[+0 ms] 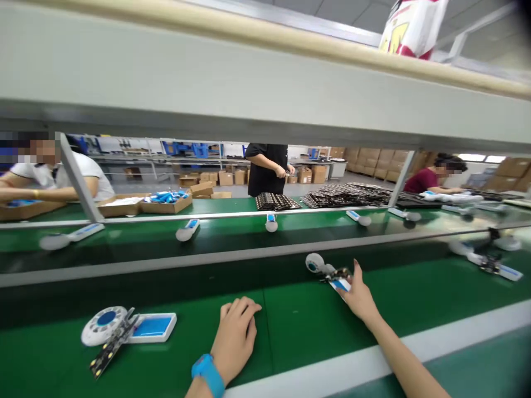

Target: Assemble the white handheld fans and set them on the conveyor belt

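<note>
I see my left hand (236, 334) resting palm down, fingers loosely curled; right hand (359, 296) stretched forward, fingers extended.

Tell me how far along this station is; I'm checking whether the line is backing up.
Done: nothing here shows a finished piece. In hand: the right hand touches a white-and-blue device at the belt's edge; the left hand rests flat on the green bench. Left: another device with a loose circuit strip lies at the left, and more sit on the belt.
</note>
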Demonstrator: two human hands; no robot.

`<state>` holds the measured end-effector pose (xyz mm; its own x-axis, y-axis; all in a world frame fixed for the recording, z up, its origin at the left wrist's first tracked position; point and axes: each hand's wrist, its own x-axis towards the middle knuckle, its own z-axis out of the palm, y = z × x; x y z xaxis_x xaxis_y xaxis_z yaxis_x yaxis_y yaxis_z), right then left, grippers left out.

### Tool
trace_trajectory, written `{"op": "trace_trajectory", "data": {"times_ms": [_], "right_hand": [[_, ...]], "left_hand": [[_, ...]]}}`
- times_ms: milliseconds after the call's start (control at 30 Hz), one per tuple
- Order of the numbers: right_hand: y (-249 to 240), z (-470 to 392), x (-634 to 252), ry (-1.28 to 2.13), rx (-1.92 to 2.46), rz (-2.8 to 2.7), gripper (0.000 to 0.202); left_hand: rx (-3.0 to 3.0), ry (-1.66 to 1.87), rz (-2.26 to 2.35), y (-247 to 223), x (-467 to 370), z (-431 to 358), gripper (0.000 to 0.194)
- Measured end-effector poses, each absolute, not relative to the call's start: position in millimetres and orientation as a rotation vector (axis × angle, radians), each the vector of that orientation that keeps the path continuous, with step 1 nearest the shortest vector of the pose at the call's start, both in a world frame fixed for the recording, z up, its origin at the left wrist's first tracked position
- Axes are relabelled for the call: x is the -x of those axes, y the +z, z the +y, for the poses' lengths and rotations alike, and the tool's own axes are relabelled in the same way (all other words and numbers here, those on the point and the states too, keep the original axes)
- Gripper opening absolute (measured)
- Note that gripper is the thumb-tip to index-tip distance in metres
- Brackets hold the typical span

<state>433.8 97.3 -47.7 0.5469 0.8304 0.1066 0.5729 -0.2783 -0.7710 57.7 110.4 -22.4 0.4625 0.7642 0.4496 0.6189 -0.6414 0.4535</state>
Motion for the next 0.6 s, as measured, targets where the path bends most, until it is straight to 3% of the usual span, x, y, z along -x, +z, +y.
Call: {"op": "trace_trajectory", "data": {"times_ms": [133, 300, 367, 433, 533, 600], "right_hand": [[-59, 85, -372, 0.676, 1.576, -1.03, 0.096], [-71, 20, -267, 0.443, 1.422, -1.018, 0.074], [-67, -10, -241, 0.349, 1.488, -1.01, 0.063], [-61, -36, -225, 0.293, 1.552, -0.991, 0.056], [-52, -60, -213, 0.305, 1.592, -0.99, 0.054], [-48, -69, -210, 0.364, 1.602, -1.026, 0.054]], "left_hand": [[-2.081, 0.996, 1.178, -17, -71, 100, 0.036], [-1.065, 0.943, 1.0, -7, -114, 47, 0.091], [-0.95, 0.873, 0.946, 3, -127, 24, 0.098], [-1.05, 0.843, 0.913, 14, -134, 10, 0.086], [-1.413, 0.776, 0.951, 26, -132, 7, 0.047], [-1.717, 0.633, 0.97, 31, -125, 11, 0.034]]}}
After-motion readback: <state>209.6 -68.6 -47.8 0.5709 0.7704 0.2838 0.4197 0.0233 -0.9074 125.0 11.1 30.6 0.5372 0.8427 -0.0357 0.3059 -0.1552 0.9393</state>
